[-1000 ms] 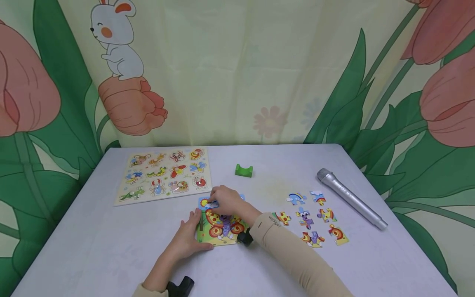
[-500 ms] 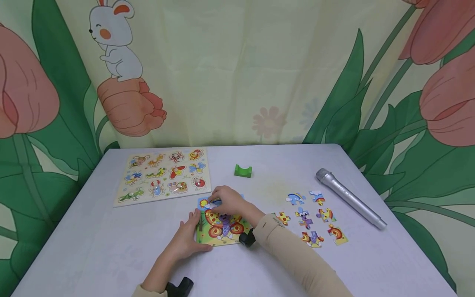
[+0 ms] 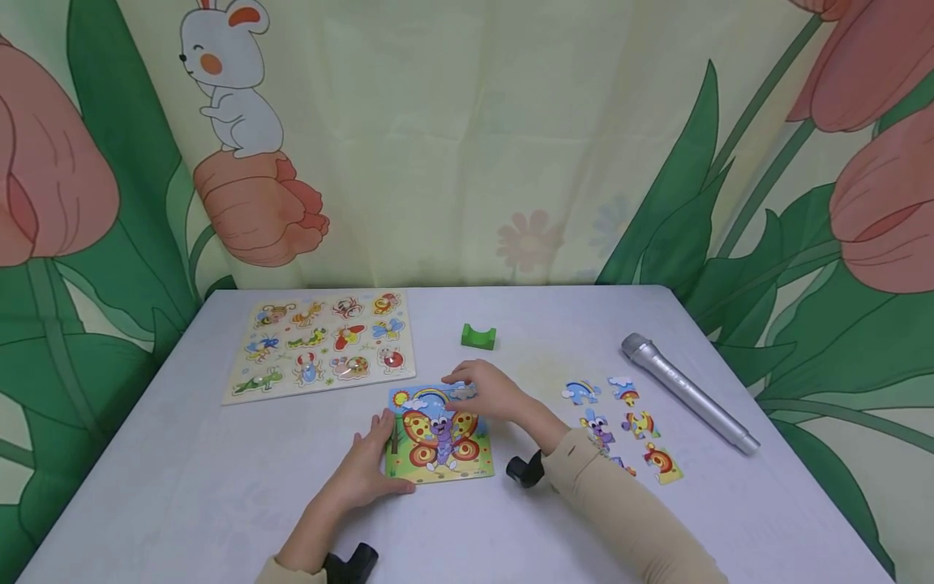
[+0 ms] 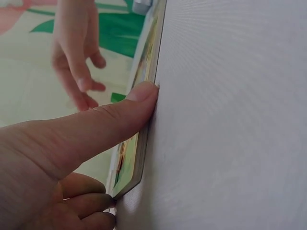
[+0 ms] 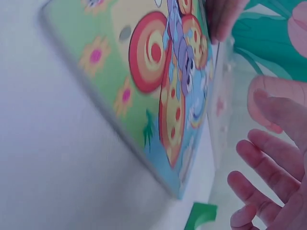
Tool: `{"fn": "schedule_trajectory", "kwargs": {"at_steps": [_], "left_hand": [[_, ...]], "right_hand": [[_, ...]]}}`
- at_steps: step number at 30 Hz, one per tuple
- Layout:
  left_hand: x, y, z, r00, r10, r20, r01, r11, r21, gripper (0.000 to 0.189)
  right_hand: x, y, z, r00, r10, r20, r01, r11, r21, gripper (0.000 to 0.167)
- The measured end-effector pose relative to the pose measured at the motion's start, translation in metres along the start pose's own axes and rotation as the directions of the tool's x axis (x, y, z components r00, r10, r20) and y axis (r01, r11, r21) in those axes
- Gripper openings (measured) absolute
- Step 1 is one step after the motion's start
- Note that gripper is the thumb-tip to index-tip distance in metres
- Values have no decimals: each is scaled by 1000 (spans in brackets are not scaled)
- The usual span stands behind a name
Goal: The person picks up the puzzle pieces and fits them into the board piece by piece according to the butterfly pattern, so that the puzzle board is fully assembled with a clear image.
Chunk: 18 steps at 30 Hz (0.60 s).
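Looks like steadying: left hand [image 3: 365, 469] grips the near-left corner of a squarish green-and-blue butterfly board [image 3: 442, 446] (wood or card, can't tell) on the white tabletop [image 3: 212, 478]; right hand [image 3: 494, 392] hovers by its far-right corner, empty, fingers loosely apart. Next probably calls for the small multicoloured jigsaw pieces [image 3: 642, 425].

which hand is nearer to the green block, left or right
Right. The right hand is over the puzzle's far right corner, on the near side of the green block; the left hand is farther away, at the puzzle's near left corner.
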State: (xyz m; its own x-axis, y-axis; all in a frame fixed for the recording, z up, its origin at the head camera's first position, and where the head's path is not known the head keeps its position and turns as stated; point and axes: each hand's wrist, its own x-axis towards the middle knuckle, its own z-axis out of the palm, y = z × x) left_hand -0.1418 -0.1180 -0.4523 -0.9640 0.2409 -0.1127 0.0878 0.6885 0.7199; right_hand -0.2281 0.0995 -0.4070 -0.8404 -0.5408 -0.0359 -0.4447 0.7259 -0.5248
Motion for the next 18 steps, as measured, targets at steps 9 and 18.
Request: {"fn": "schedule_trajectory", "kwargs": {"at_steps": [9,18], "left_hand": [[0,1,-1,1000,0,0,0,1000,-5,108],[0,2,-1,1000,-4,4,4,1000,-7,108]], "right_hand": [[-30,28,-25,993,-41,-110,47,997,54,42],[-58,57,-39,985,-4,-171,21,995,95,44]]}}
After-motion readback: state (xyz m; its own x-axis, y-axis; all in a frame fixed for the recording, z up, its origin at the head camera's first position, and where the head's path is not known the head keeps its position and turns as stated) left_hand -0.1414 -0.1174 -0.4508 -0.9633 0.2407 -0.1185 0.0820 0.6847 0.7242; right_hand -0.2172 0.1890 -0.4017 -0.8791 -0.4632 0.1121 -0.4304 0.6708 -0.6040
